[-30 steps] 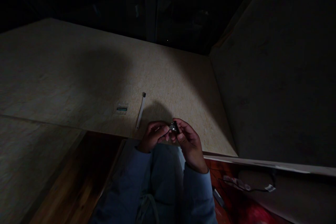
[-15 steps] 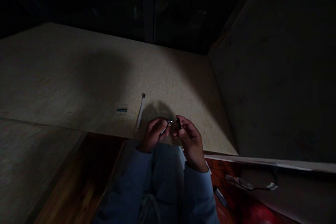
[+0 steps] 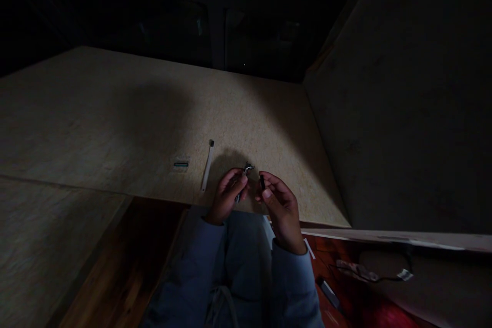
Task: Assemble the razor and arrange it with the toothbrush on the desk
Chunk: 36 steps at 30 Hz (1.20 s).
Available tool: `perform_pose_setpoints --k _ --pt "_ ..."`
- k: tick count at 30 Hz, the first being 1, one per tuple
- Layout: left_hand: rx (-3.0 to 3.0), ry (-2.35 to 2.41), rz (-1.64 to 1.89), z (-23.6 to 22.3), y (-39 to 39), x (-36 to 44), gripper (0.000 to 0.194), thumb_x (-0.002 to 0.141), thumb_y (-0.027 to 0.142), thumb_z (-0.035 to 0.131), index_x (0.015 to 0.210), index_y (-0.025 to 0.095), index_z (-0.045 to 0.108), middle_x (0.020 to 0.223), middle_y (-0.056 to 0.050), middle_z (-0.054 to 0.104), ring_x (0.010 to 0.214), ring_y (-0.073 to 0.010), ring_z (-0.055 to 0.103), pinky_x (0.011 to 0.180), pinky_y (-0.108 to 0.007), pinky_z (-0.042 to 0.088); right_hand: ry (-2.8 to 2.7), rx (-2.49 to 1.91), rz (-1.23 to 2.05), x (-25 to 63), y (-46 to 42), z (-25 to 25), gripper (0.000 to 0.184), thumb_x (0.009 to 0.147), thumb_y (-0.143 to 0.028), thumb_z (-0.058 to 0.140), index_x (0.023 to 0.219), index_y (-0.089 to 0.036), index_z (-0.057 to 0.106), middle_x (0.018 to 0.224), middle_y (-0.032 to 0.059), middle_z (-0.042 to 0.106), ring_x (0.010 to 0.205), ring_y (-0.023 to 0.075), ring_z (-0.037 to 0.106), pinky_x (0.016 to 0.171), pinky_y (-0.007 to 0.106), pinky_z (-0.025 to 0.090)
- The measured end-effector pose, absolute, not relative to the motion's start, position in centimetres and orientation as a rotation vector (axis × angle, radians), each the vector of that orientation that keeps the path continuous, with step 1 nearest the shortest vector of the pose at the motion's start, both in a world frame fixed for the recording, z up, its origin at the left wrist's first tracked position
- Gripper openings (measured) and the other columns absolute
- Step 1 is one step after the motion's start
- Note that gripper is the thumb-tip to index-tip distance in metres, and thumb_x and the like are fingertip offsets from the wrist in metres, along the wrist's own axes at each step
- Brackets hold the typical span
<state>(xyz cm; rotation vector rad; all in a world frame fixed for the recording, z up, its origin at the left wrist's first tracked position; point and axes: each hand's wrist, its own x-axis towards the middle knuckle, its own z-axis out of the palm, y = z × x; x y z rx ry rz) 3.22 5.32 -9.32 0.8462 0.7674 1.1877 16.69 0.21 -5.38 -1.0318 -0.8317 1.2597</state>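
Observation:
Low over the table's near edge, my left hand [image 3: 226,193] is closed around a razor handle with a shiny metal neck [image 3: 248,166] sticking up past the fingertips. My right hand [image 3: 282,206] pinches a small black razor cartridge [image 3: 262,182] between thumb and fingers. A narrow gap separates the cartridge from the handle. To the left of my hands lies a white toothbrush [image 3: 207,168] with a dark head, pointing away from me. Farther left rests a clear plastic case [image 3: 181,164] with a dark, teal-edged strip inside.
The pale marbled table [image 3: 249,113] meets a dark wall panel [image 3: 403,113] on the right and dark window-like panes behind. Below, on the reddish floor at right, are a cable [image 3: 384,279] and a small grey oblong thing [image 3: 328,293]. The light is dim.
The razor cartridge has come away from the handle: joined a second ago, they are now apart. My left hand has tilted the handle more upright. The view has shifted slightly.

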Motion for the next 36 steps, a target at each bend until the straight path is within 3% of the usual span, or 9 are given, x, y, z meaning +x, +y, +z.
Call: perform_pose_setpoints --k 7,21,26,32,36 --pt "0.942 0.849 1.172 -9.4 5.3 3.6 0.04 0.074 0.047 0.081 0.093 0.018 0.061 0.068 0.006 0.058 0.052 -0.007 0.05 0.051 -0.022 0.038 -0.725 -0.99 1.213 17.0 -0.2 -4.4 0.036 0.077 -0.039 0.082 0.109 -0.023 0.077 0.085 0.0016 0.071 0.069 0.0139 0.06 0.068 0.029 0.049" --pt "0.863 0.971 1.303 -9.2 5.1 3.9 0.043 0.062 0.048 0.087 0.086 0.016 0.074 0.082 -0.003 0.074 0.069 -0.012 0.062 0.069 -0.026 0.05 -0.658 -0.918 1.164 17.6 -1.6 -2.3 0.032 0.076 -0.034 0.078 0.106 -0.022 0.077 0.089 0.0042 0.074 0.067 0.0133 0.059 0.064 0.029 0.048" --pt "0.874 0.972 1.396 -8.8 5.0 3.7 0.036 0.065 0.047 0.086 0.08 0.017 0.074 0.078 -0.003 0.072 0.076 -0.0133 0.063 0.073 -0.025 0.049 -0.649 -0.89 1.176 17.7 -2.0 -1.8 0.033 0.075 -0.035 0.077 0.105 -0.021 0.078 0.086 0.0045 0.074 0.065 0.0136 0.059 0.063 0.029 0.047" --pt "1.129 1.183 1.414 -9.2 5.0 4.5 0.03 0.076 0.048 0.074 0.083 0.019 0.072 0.075 -0.001 0.068 0.07 -0.0138 0.061 0.067 -0.025 0.047 -0.655 -0.88 1.173 17.9 -2.2 -1.7 0.033 0.076 -0.034 0.075 0.107 -0.021 0.077 0.087 0.0049 0.075 0.065 0.0138 0.059 0.064 0.03 0.048" --pt "1.366 1.336 1.408 -9.7 5.6 5.1 0.018 0.077 0.036 0.074 0.079 0.019 0.071 0.073 -0.001 0.065 0.068 -0.0148 0.059 0.067 -0.027 0.045 -0.649 -0.872 1.18 18.2 -2.3 -1.9 0.033 0.076 -0.033 0.076 0.106 -0.02 0.077 0.088 0.0053 0.075 0.064 0.0133 0.059 0.064 0.03 0.048"
